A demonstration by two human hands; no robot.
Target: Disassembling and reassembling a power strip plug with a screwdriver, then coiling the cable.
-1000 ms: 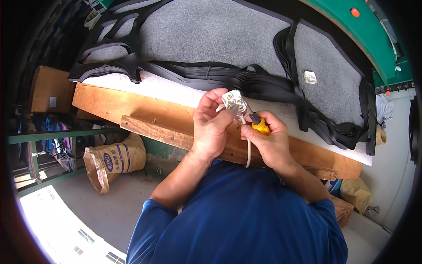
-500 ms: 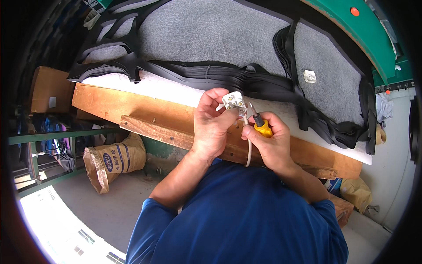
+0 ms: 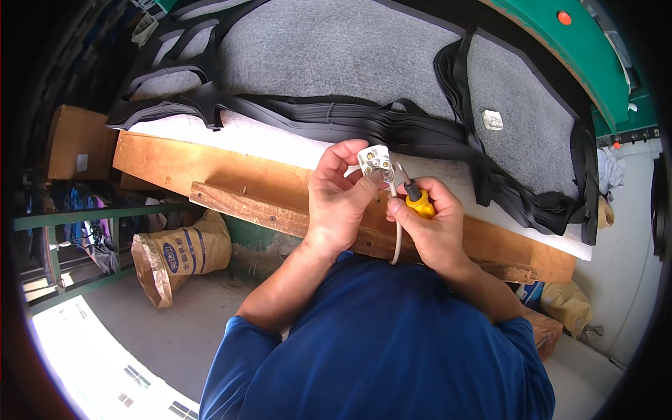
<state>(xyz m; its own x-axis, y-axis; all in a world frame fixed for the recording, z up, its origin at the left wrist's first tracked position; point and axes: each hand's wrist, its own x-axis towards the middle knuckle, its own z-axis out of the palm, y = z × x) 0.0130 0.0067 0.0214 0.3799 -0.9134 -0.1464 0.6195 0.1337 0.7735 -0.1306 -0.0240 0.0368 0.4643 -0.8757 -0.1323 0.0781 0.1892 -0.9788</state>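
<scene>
My left hand (image 3: 339, 206) pinches a small white electrical connector (image 3: 375, 159) between thumb and fingers, its inner side with brass-coloured terminals facing me. A white cable (image 3: 398, 241) runs from the connector down past my right hand toward my blue shirt. In my right hand (image 3: 439, 224) is a screwdriver (image 3: 420, 204) with a yellow and black handle, held with its metal shaft pointing up beside the connector. The shaft's tip appears apart from the terminals. Further right, a small white piece (image 3: 492, 120) lies on the grey fabric.
Stacked black strips (image 3: 322, 122) frame grey fabric (image 3: 336, 56) on a wooden-edged bench (image 3: 231, 171). A green machine part (image 3: 588, 49) stands at the far right. Below left are a brown paper sack (image 3: 183, 255), a green rail (image 3: 105, 217) and a cardboard box (image 3: 80, 143).
The connector has tilted slightly and shifted a little to the right in my left fingers, so more of its terminals face me. My right hand with the screwdriver has barely moved.
</scene>
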